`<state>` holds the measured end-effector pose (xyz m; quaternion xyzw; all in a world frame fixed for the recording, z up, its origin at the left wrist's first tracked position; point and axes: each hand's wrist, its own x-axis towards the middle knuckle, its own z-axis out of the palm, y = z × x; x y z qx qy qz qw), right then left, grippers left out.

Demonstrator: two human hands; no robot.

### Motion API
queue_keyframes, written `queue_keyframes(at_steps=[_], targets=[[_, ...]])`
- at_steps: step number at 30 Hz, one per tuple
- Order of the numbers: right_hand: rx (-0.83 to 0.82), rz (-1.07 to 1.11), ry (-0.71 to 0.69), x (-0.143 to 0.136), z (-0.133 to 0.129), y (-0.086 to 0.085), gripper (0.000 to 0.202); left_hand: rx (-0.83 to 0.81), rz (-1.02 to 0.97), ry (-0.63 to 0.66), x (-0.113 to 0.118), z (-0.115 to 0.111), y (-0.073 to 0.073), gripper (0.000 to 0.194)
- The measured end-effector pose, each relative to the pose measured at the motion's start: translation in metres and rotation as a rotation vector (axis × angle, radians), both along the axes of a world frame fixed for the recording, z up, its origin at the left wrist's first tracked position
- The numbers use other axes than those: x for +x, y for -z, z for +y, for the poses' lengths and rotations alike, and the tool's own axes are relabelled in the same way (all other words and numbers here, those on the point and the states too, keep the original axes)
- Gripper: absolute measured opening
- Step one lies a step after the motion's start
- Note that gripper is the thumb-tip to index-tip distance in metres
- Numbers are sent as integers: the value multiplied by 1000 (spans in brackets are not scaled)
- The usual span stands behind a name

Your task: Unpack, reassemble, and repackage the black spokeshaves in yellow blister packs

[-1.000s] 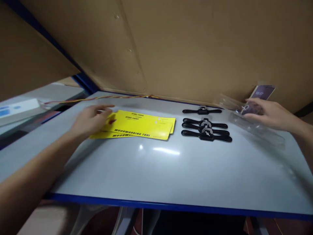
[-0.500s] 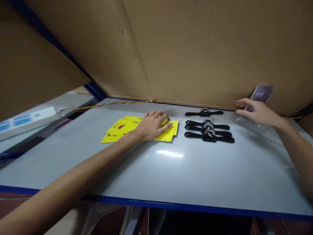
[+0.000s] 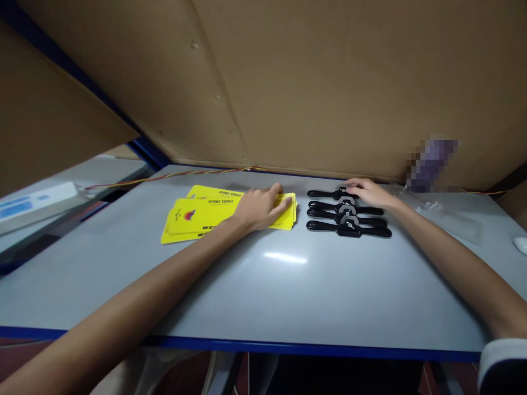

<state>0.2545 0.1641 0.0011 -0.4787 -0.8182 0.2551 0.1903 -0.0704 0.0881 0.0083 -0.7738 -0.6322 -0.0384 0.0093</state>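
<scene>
Flat yellow printed cards (image 3: 185, 222), marked "SPOKE SHAVE", lie fanned in an overlapping pile. Over their right part rests my left hand (image 3: 257, 208), thumb and forefinger apart, fingers lying on the top card. Several black spokeshaves (image 3: 349, 229) with grey blades are lined up one behind another to the right of the cards. At the farthest spokeshave (image 3: 323, 193), my right hand (image 3: 368, 192) has its fingers and thumb closed about the middle, covering its right handle.
A clear plastic bag (image 3: 453, 222) lies on the right of the grey table (image 3: 263, 296), below a blurred-out phone (image 3: 432, 164). A brown board (image 3: 313, 88) rises behind. Twisted wires (image 3: 197, 173) run along the back to a power strip (image 3: 39, 203) at left. A white object (image 3: 521, 245) sits far right.
My right hand has moved left from beside the phone and plastic bag to the farthest spokeshave. My left hand stays on the cards, which have shifted slightly and show more print.
</scene>
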Motion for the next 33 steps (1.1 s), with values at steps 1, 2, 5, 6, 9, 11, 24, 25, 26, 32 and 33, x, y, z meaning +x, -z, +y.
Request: queue_keyframes(at_steps=[1, 2, 5, 6, 9, 11, 24, 25, 26, 32, 33], targets=[[-22, 52, -19, 2, -5, -2, 31, -6, 8, -26, 0, 5, -1, 63], [-40, 95, -36, 4, -10, -3, 30, -10, 15, -39, 1, 11, -2, 64], [-15, 110, -35, 7, -27, -9, 34, -4, 37, -26, 1, 31, -3, 67], [40, 88, -13, 9, -34, -11, 35, 4, 43, -19, 0, 37, -4, 68], [293, 8, 47, 19, -55, -16, 34, 49, 12, 5, -4, 50, -8, 68], [388, -24, 24, 29, -71, -18, 31, 117, -60, 37, -4, 50, -11, 67], [391, -245, -162, 23, -124, -10, 14, -27, -86, 565, 87, -29, 2, 35], [388, -257, -152, 21, -122, -8, 15, -44, -103, 566, 87, -25, 3, 32], [386, -254, -134, 19, -119, -6, 16, -53, -121, 559, 87, -21, 3, 30], [436, -214, -79, 17, -97, 9, 16, -23, -157, 458, 83, 0, 11, 34], [441, -219, -68, 16, -95, 10, 17, -22, -154, 451, 83, 1, 11, 34]])
